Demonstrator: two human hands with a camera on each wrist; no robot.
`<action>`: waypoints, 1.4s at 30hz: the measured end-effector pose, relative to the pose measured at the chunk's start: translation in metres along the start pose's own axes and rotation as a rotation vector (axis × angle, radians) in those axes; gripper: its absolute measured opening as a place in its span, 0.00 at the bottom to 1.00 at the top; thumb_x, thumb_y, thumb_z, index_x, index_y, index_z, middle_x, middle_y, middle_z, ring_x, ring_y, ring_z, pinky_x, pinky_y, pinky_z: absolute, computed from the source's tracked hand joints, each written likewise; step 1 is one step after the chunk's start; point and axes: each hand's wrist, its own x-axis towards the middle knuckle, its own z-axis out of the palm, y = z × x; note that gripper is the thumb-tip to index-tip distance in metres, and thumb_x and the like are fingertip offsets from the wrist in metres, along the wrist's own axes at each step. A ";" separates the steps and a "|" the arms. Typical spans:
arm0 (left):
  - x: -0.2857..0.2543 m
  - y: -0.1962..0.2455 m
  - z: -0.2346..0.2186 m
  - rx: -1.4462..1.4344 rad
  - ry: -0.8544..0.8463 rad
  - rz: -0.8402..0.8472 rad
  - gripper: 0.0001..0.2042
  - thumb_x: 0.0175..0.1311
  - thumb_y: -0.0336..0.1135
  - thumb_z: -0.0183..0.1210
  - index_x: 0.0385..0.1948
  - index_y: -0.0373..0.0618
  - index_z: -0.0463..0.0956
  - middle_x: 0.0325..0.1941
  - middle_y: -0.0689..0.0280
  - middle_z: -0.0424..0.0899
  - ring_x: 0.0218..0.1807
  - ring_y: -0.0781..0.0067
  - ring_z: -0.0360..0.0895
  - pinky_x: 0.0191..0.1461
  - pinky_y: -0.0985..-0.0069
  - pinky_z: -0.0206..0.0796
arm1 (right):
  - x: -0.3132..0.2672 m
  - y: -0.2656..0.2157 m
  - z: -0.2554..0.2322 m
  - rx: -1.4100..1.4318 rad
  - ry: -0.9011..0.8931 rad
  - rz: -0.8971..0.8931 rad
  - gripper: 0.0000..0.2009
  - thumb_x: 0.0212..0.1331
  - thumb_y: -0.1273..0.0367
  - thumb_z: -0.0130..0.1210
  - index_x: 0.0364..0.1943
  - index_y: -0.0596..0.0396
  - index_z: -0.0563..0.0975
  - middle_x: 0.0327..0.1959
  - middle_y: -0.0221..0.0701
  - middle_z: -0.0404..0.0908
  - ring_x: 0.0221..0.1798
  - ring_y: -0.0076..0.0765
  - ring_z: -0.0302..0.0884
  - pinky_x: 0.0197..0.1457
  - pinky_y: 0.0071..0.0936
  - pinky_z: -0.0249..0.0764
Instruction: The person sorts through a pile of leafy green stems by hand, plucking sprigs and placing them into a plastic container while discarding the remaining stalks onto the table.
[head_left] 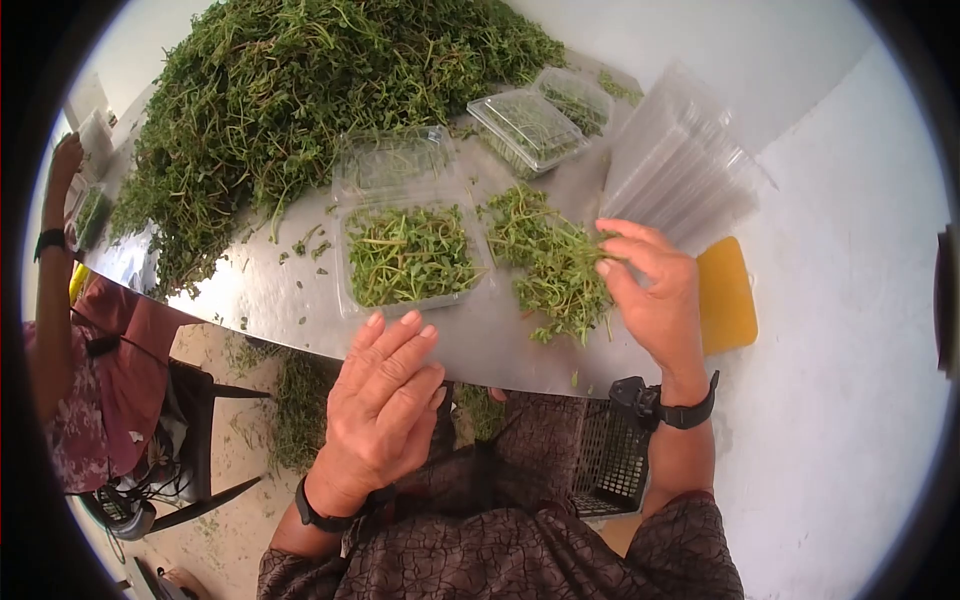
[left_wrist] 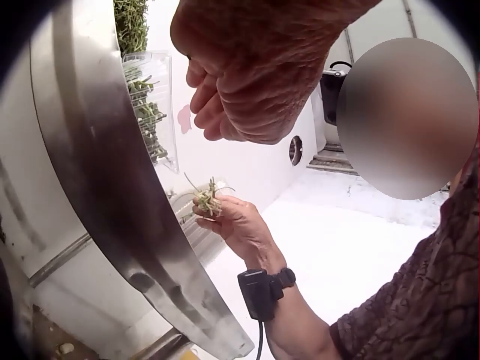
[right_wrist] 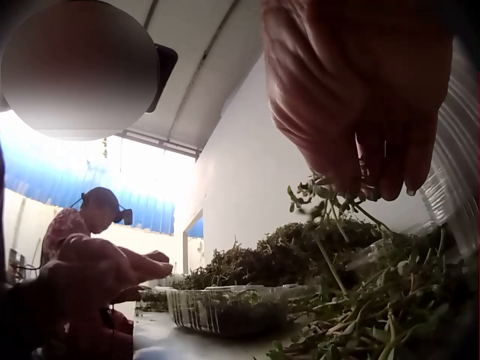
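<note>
My right hand (head_left: 660, 290) pinches a few leafy green sprigs (right_wrist: 330, 202) between thumb and fingertips, above the right side of a loose heap of greens (head_left: 548, 262) on the metal table. My left hand (head_left: 385, 410) holds nothing; its fingers lie side by side, slightly bent, just in front of the table's edge. Right beyond its fingertips is a clear plastic clamshell box (head_left: 343, 270), lid up, its base filled with cut greens (head_left: 410, 255). In the left wrist view the right hand (left_wrist: 238, 225) has a small tuft of stems at its fingertips.
A large mound of greens (head_left: 300, 110) covers the table's far side. Behind the loose heap sit a closed filled clamshell (head_left: 530, 130) and stacked empty clamshells (head_left: 680, 150). A yellow board (head_left: 728, 295) is at right, a black crate (head_left: 612, 460) below. Another person (head_left: 60, 360) works at left.
</note>
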 end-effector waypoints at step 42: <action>-0.007 -0.031 -0.024 -0.168 0.378 -0.238 0.10 0.53 0.15 0.56 0.38 0.33 0.77 0.49 0.47 0.82 0.58 0.45 0.77 0.64 0.54 0.67 | 0.050 -0.065 0.070 -0.120 -0.117 -0.559 0.12 0.42 0.79 0.64 0.34 0.57 0.81 0.43 0.37 0.82 0.40 0.43 0.82 0.38 0.33 0.79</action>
